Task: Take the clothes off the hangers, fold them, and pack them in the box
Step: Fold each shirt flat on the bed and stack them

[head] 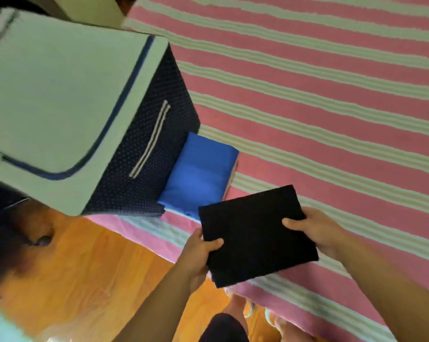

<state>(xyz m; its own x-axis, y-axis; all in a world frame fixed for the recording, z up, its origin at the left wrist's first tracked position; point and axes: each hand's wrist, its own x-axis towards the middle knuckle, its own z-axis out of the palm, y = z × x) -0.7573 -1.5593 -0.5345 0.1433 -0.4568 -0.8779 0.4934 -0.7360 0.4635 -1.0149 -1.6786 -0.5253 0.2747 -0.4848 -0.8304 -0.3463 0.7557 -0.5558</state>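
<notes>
Over striped bedding (331, 107), both hands hold black folded garment (256, 236) flat.

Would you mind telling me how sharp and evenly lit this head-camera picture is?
In the head view, the storage box at left is smeared by motion blur, the folded black garment held by both hands is fairly crisp, the striped bedsheet bends with wide-angle distortion, and lighting is soft, without glare.
</notes>
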